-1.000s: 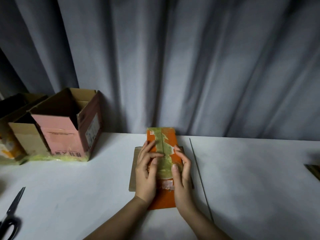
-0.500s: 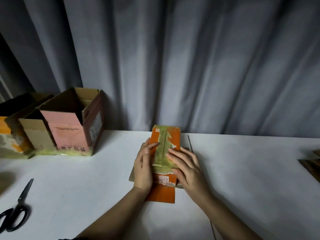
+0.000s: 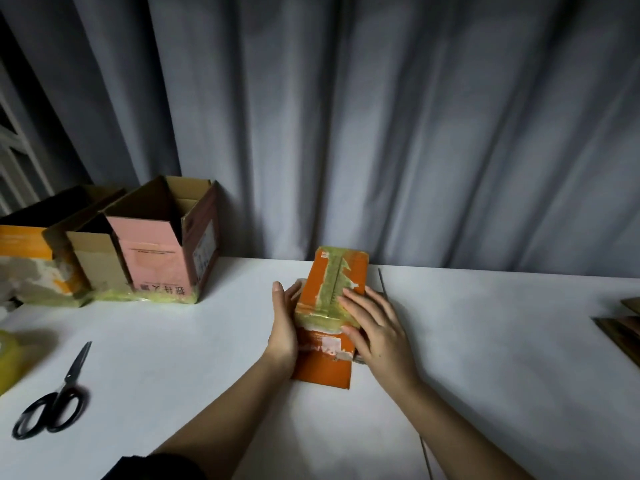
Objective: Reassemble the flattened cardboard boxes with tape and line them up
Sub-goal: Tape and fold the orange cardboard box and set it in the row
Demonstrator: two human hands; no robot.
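Observation:
An orange cardboard box [image 3: 325,362] stands upside down in the middle of the white table [image 3: 485,341], its taped bottom seam facing up with yellowish tape [image 3: 330,289] running along it. My left hand [image 3: 282,327] lies flat against the box's left side, fingers straight. My right hand [image 3: 372,323] presses flat on the taped top and right edge, fingers spread over the tape. At the back left stand assembled open boxes: a pink one [image 3: 159,261], a plain brown one [image 3: 93,258] and an orange-and-white one [image 3: 27,258].
Black scissors [image 3: 55,396] lie at the front left. A roll of yellowish tape [image 3: 10,355] shows at the left edge. Flattened cardboard [image 3: 620,327] lies at the right edge. A grey curtain [image 3: 381,133] hangs behind the table. A thin seam [image 3: 384,289] crosses the tabletop.
My left hand slid off the taped top onto the box's left side. My right hand shifted across the tape to the right. The view panned left, revealing the tape roll.

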